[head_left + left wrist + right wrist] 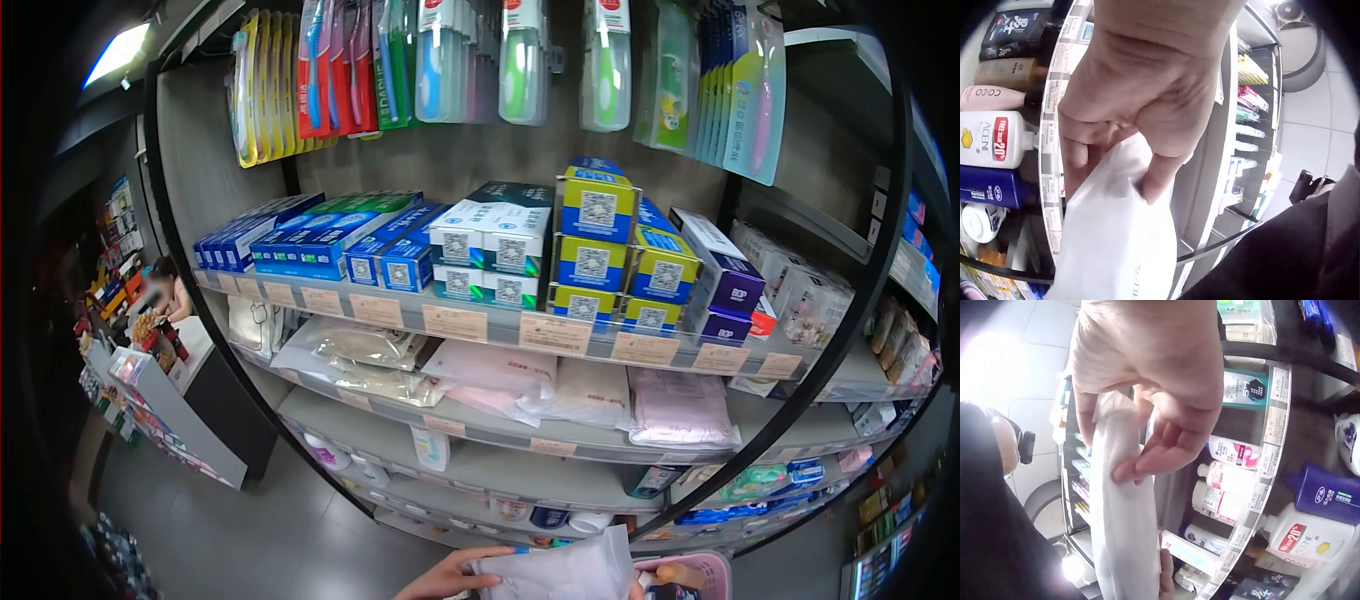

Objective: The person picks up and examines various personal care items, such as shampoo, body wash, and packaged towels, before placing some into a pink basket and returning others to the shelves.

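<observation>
From where I stand, at the far left there is a shop counter (218, 425), and a person (183, 295) is behind it. To the right of it the shelves begin, with flat clear bags (370, 345) on the second level, under the blue boxes (390, 250). In the near middle, before the shelves, the left hand (452, 578) grips one side of a soft white bag (560, 568); its thumb lies on one face and the fingers are bent behind the other, so it is closed only as far as the bag allows. The bag is held up, apart from every shelf. At its other end the right hand (1150, 375) pinches it, thumb and fingers nearly together with the wrapping between them. To the near right is a pink basket (715, 578) with a bottle (682, 574) and other goods inside.

To handle this bag well, I think both hands should keep an even, light grip, because the wrapping looks thin and may wrinkle or slip. It would be better to support it from below, and to turn the printed side slowly toward the eyes, away from the basket rim
</observation>
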Motion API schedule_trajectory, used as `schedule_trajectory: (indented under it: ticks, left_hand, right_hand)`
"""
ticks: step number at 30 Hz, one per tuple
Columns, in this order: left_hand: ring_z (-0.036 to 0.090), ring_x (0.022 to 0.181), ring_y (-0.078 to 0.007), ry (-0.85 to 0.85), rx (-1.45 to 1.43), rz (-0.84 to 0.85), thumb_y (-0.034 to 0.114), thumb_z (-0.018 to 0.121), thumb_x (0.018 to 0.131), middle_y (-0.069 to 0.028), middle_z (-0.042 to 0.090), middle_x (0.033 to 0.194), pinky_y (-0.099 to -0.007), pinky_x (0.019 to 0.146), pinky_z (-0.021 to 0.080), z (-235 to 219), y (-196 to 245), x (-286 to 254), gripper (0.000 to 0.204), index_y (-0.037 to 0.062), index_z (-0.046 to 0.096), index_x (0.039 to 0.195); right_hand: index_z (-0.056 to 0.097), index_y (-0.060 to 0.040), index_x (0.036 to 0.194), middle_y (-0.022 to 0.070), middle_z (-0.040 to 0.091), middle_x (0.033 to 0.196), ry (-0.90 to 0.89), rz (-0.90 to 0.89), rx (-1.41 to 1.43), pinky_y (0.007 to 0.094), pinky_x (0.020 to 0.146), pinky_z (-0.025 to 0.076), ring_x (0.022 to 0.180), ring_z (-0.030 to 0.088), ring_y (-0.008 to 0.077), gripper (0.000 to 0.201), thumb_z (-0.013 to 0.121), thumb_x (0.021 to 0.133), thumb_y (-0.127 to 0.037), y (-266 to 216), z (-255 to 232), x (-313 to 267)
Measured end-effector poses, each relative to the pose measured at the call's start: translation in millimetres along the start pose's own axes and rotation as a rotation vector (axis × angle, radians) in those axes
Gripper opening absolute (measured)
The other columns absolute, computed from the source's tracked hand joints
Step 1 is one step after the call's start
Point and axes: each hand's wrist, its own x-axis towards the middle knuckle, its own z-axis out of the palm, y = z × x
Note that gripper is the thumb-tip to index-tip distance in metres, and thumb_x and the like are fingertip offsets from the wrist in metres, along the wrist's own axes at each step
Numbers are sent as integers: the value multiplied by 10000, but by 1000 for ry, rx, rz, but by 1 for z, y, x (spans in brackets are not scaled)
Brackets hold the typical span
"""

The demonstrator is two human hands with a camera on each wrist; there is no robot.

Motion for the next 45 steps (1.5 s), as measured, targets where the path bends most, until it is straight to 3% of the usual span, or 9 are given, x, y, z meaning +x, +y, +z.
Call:
schedule_trajectory:
  ticks: [7, 8, 13, 15, 20, 27, 30, 39, 45]
  left_hand:
    - [610, 1040, -212, -30, 33, 309, -110, 697, 734, -153, 656, 1122, -318, 909, 473, -77, -40, -17, 376, -36, 656, 1100]
    - [618, 1033, -233, -15, 11, 395, -116, 703, 717, -171, 660, 1108, -327, 906, 477, -93, -37, -22, 357, -39, 673, 1064]
    - [652, 938, -262, 379, -225, 593, 58, 718, 707, -205, 673, 961, -360, 804, 530, -202, -16, -73, 226, -67, 679, 891]
    - [659, 915, -270, 624, -444, 855, 88, 598, 770, -180, 646, 1037, -368, 780, 550, -204, 41, -87, 449, -66, 521, 1184]
    - [580, 1065, -273, 877, -354, 1066, 131, 612, 780, -174, 571, 1174, -373, 966, 437, -266, 94, -113, 518, -69, 451, 1230]
    - [555, 978, -190, 986, -75, 873, 134, 617, 815, -140, 566, 1118, -311, 913, 414, -292, 113, -90, 504, -73, 446, 1242]
    - [546, 1002, -180, 1038, 35, 970, 112, 610, 813, -128, 548, 1142, -307, 916, 410, -278, 136, -72, 546, -51, 404, 1292]
    - [450, 1197, -225, 532, 54, 946, 54, 779, 634, -137, 418, 1323, -333, 1024, 362, -280, 174, -46, 803, 35, 366, 1322]
    - [450, 1226, -274, 925, 448, 1068, 41, 775, 680, -166, 448, 1347, -399, 1048, 332, -289, 199, -17, 552, 44, 527, 1173]
  right_hand:
    - [379, 34, 1370, 146, 527, 1265, -35, 29, -88, 339, 964, 395, 1112, 518, 229, 708, 661, 730, -80, 41, 5, -4]
    - [409, 41, 1334, 156, 547, 1239, -154, -160, 213, 357, 963, 398, 1099, 533, 236, 717, 700, 718, -185, 55, 25, 7]
    - [473, 29, 1245, 174, 598, 1068, -397, -98, 184, 378, 879, 423, 981, 567, 291, 684, 747, 684, -251, 73, 93, 52]
    - [477, 28, 1239, 174, 603, 1034, -423, -124, 163, 377, 862, 424, 953, 568, 291, 678, 748, 685, -253, 99, 109, 68]
    - [503, 21, 1189, 171, 608, 987, -429, -117, 112, 376, 854, 425, 922, 573, 271, 623, 746, 693, -268, 120, 166, 77]
    - [491, 35, 1196, 171, 599, 1040, -359, -63, 107, 381, 902, 429, 978, 576, 273, 606, 727, 695, -209, 113, 214, 64]
    - [493, 45, 1198, 170, 604, 1035, -380, -110, 84, 377, 905, 424, 976, 575, 272, 591, 716, 704, -189, 117, 211, 67]
    - [506, 48, 1190, 175, 615, 1010, -291, -204, 39, 361, 905, 413, 966, 574, 263, 556, 694, 716, -171, 106, 211, 68]
    - [514, 43, 1186, 180, 620, 1012, -245, -208, 24, 358, 903, 413, 966, 575, 262, 538, 686, 721, -165, 95, 198, 70]
